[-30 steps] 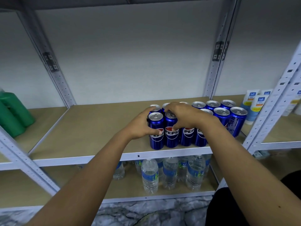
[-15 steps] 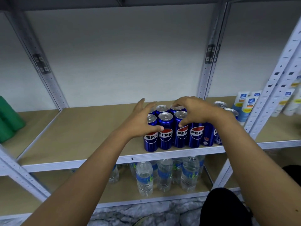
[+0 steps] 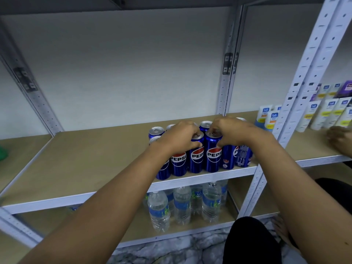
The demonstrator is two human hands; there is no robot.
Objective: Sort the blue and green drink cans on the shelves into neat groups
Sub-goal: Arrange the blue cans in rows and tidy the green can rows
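The white perforated-steel shelving rack (image 3: 312, 60) with tan board shelves fills your view, its middle board (image 3: 80, 161) running from 9 o'clock to 3 o'clock. Your two bare forearms come up from 6 o'clock and meet just right of centre. There, at the front edge of the middle board, stands the tight cluster of tall, slim blue metal drink cans (image 3: 202, 149) with red, white and blue labels, all upright, several rows deep. Your left hand (image 3: 178, 137) lies over the left part of the cluster with fingers curled round the rim of a front-row can (image 3: 196, 157), thumb on its side. Your right hand (image 3: 233, 130) sits at 1 o'clock from it, fingertips curled onto the top of the neighbouring can (image 3: 213, 155), gripping it. On the shelf beneath, at 6 o'clock, stand clear plastic water bottles with blue labels (image 3: 181, 204). At 3 o'clock are white squeeze tubes with blue and yellow labels (image 3: 271, 120), and another person's hand (image 3: 341, 139) rests on the neighbouring shelf. A green shape (image 3: 2, 153) shows at 9 o'clock.
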